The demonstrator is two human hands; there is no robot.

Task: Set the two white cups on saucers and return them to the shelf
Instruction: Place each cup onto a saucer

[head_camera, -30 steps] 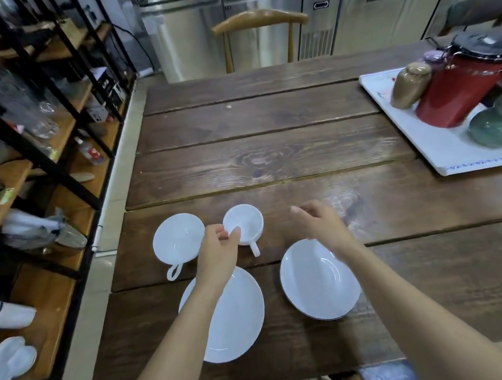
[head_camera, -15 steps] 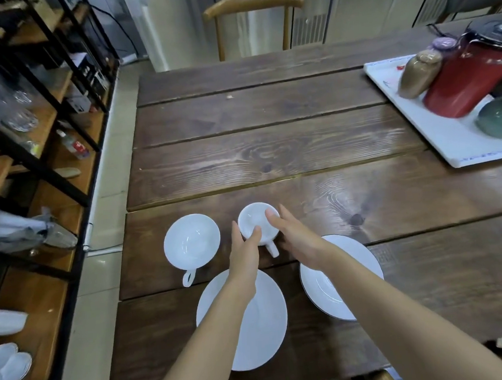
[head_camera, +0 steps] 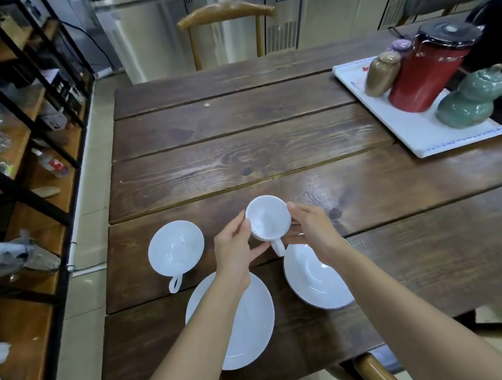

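A small white cup is held between both hands just above the wooden table, its handle pointing toward me. My left hand grips its left side and my right hand its right side. A second, wider white cup stands on the table to the left, handle toward me. Two white saucers lie near the front edge: one partly under my left forearm, the other below my right wrist. The cup hangs over the far rim of the right saucer.
A black-framed wooden shelf with glassware and cloths runs along the left, across a strip of floor. At the table's far right a white tray carries a red canister, a brown jar and a green gourd-shaped jar. Chairs stand at the far and near sides.
My right hand came from the right onto the small cup, joining the left. Both hands have lifted the cup off the table. The camera shifted, so everything sits further right in view.
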